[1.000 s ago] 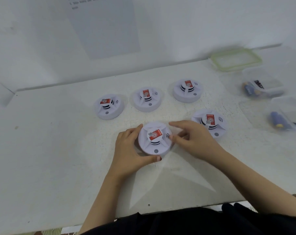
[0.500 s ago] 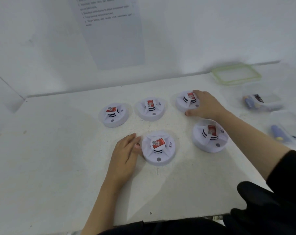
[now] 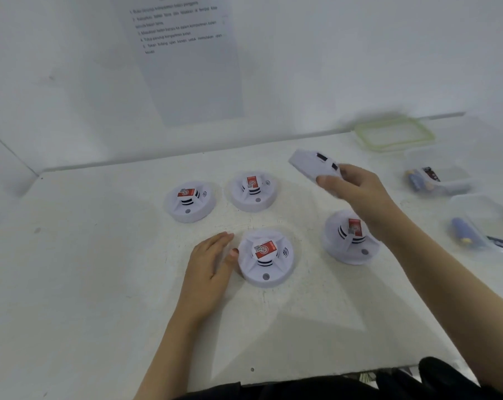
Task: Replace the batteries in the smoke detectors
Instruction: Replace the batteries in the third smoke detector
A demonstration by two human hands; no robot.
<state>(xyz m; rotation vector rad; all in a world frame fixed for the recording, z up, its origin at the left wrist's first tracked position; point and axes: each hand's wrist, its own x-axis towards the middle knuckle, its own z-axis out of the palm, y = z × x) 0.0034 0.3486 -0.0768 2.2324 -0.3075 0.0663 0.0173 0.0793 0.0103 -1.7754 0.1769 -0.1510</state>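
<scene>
Several round white smoke detectors with red labels are on the white table. My right hand is shut on one smoke detector, held tilted above the table at the back right. My left hand lies flat and open on the table, its thumb touching the near detector. Two more detectors stand behind it at back left and back middle. Another detector stands under my right forearm, partly hidden.
At the right stand clear plastic containers: one with batteries, a nearer one with a blue battery. A green-rimmed lid lies at the back right. A printed sheet hangs on the wall behind.
My right hand went from the near detector to the back right one, gripped it and lifted it off the table. My left hand let go of the near detector and lies beside it.
</scene>
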